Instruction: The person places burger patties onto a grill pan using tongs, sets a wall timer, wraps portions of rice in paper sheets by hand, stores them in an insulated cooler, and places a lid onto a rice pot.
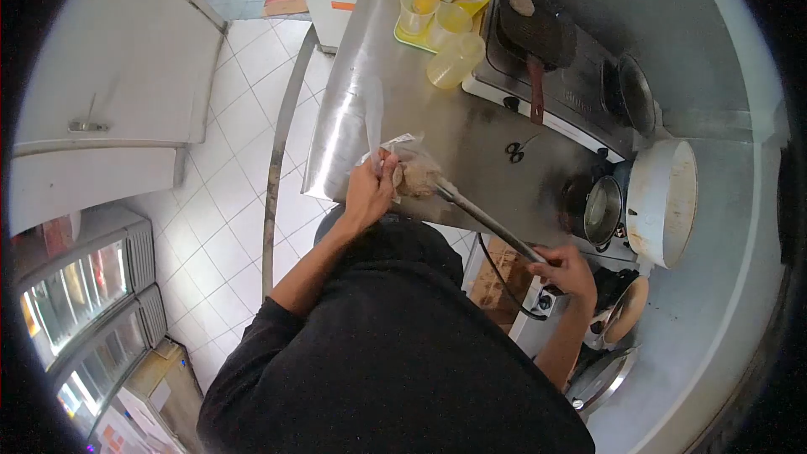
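My left hand [372, 193] is closed on the clear plastic bag [410, 147], bunching its mouth near the counter's front edge. Inside the bag is a brownish, lumpy food [418, 178] that looks like raw meat. My right hand [567, 271] grips the end of long metal tongs [496, 225]. Their far end reaches to the bag and touches or enters it; the exact tip is hidden by the plastic and food. On the stove, a square pan [538, 38] with a brown handle holds one pale round piece [522, 4].
A steel counter [403, 101] carries scissors [521, 149], a yellow tray [412, 40] with plastic cups and a can, and a translucent jug [456, 60]. The gas stove [496, 84] stands along the wall. A large white pot [662, 202] and lidded pots [601, 210] sit to the right.
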Tool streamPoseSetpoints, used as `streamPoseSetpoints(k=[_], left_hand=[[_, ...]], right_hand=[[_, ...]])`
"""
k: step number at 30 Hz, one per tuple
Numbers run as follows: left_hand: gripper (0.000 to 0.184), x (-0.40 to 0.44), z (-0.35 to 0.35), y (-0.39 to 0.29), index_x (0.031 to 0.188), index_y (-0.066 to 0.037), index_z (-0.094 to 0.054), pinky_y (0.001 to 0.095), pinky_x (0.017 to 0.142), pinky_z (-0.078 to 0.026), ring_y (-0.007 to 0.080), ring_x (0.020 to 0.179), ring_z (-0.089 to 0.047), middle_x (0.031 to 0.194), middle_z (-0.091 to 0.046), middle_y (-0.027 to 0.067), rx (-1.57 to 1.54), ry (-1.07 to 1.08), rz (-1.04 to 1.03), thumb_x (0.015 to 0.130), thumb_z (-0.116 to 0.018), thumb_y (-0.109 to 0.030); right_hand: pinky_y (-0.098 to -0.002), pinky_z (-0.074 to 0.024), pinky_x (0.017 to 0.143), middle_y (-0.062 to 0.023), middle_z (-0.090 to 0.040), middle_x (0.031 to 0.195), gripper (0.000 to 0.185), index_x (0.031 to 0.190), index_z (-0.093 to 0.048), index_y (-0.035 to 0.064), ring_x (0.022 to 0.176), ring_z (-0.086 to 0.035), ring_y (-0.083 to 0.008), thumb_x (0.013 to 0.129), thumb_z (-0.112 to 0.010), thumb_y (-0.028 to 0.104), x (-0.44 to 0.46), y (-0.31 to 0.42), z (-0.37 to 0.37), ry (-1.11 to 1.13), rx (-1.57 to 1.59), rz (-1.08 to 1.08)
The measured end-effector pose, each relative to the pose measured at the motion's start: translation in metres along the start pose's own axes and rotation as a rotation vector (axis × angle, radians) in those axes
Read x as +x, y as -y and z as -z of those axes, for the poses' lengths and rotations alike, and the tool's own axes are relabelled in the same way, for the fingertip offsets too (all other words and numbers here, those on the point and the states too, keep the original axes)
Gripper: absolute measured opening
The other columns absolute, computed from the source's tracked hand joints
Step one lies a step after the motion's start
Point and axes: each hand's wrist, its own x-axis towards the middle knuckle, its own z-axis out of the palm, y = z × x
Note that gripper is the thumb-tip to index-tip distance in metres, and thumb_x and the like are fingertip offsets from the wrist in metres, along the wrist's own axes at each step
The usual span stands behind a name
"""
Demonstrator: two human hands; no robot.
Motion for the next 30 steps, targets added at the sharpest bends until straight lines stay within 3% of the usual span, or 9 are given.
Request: streamPoseSetpoints(k=[3, 6, 9, 13, 15, 19, 22, 28, 30], left_hand=[[0.038, 0.010, -0.007, 0.014, 0.093, -0.001, -0.059, 0.0445, 0.059, -0.045, 0.0343, 0.060, -0.061, 0.062, -0.058, 0.0198, 0.001, -0.068, -0.039, 0.102, -0.049, -0.037], [0.039, 0.015, -0.007, 0.010, 0.093, -0.001, -0.059, 0.0430, 0.058, -0.045, 0.0318, 0.058, -0.061, 0.061, -0.057, 0.0189, -0.003, -0.075, -0.040, 0.103, -0.047, -0.036], [0.040, 0.016, -0.007, 0.005, 0.092, 0.000, -0.059, 0.0425, 0.058, -0.045, 0.0298, 0.057, -0.060, 0.061, -0.057, 0.0182, 0.000, -0.091, -0.133, 0.103, -0.047, -0.036], [0.038, 0.012, -0.006, -0.002, 0.090, -0.001, -0.060, 0.0436, 0.059, -0.044, 0.0308, 0.060, -0.060, 0.062, -0.057, 0.0185, -0.048, -0.025, -0.035, 0.102, -0.048, -0.035], [0.037, 0.018, -0.010, 0.015, 0.090, -0.001, -0.059, 0.0435, 0.059, -0.044, 0.0301, 0.060, -0.060, 0.061, -0.056, 0.0179, 0.003, -0.042, -0.088, 0.102, -0.048, -0.034], [0.036, 0.011, -0.006, 0.009, 0.090, -0.001, -0.058, 0.0425, 0.057, -0.044, 0.0277, 0.057, -0.059, 0.059, -0.054, 0.0173, 0.068, -0.103, -0.192, 0.102, -0.049, -0.034], [0.040, 0.014, -0.008, 0.024, 0.094, -0.003, -0.054, 0.0288, 0.043, -0.040, 0.0121, 0.044, -0.050, 0.056, -0.052, 0.0036, -0.053, -0.035, -0.123, 0.103, -0.048, -0.041], [0.036, 0.017, -0.007, 0.027, 0.096, -0.003, -0.054, 0.0289, 0.040, -0.039, 0.0122, 0.041, -0.049, 0.053, -0.051, 0.0027, -0.067, -0.045, -0.125, 0.104, -0.047, -0.038], [0.039, 0.015, -0.006, 0.018, 0.092, -0.001, -0.056, 0.0358, 0.049, -0.042, 0.0191, 0.050, -0.055, 0.055, -0.052, 0.0097, -0.045, -0.043, -0.065, 0.103, -0.048, -0.038]], right_hand=[[-0.0263, -0.0424, 0.052, -0.0025, -0.062, 0.064, 0.038, 0.098, -0.074, -0.0051, 0.055, -0.054, -0.0081, 0.074, -0.085, 0.023, -0.021, -0.009, 0.017, -0.010, 0.110, -0.012], [-0.0273, -0.0427, 0.051, -0.0035, -0.062, 0.064, 0.033, 0.094, -0.074, -0.0048, 0.055, -0.055, -0.0094, 0.075, -0.084, 0.020, -0.027, -0.032, 0.033, 0.006, 0.304, -0.059], [-0.0268, -0.0429, 0.049, -0.0058, -0.066, 0.068, 0.023, 0.088, -0.073, -0.0042, 0.056, -0.056, -0.0101, 0.078, -0.082, 0.015, -0.010, -0.038, 0.044, -0.162, 0.435, 0.034], [-0.0253, -0.0442, 0.046, -0.0071, -0.067, 0.074, 0.020, 0.093, -0.072, -0.0017, 0.055, -0.058, -0.0135, 0.084, -0.073, 0.016, 0.061, -0.003, 0.061, -0.448, 0.766, -0.027], [-0.0233, -0.0439, 0.044, -0.0058, -0.064, 0.071, 0.026, 0.095, -0.069, 0.0004, 0.052, -0.057, -0.0112, 0.089, -0.070, 0.025, 0.106, 0.006, 0.091, -0.344, 0.696, 0.016], [-0.0225, -0.0428, 0.043, -0.0029, -0.060, 0.064, 0.023, 0.092, -0.069, 0.0020, 0.051, -0.055, -0.0102, 0.090, -0.069, 0.025, 0.174, 0.042, 0.133, -0.391, 0.733, -0.099], [-0.0221, -0.0438, 0.043, -0.0026, -0.061, 0.066, 0.021, 0.091, -0.068, 0.0031, 0.051, -0.055, -0.0094, 0.090, -0.069, 0.024, 0.224, 0.028, 0.167, -0.300, 0.757, -0.022], [-0.0235, -0.0477, 0.045, -0.0035, -0.064, 0.072, 0.019, 0.092, -0.068, 0.0029, 0.054, -0.057, -0.0107, 0.087, -0.072, 0.021, 0.250, 0.044, 0.203, -0.230, 0.782, -0.088], [-0.0243, -0.0484, 0.046, -0.0049, -0.066, 0.076, 0.021, 0.094, -0.068, 0.0021, 0.056, -0.059, -0.0118, 0.086, -0.073, 0.021, 0.245, 0.038, 0.210, -0.266, 0.692, -0.115]])
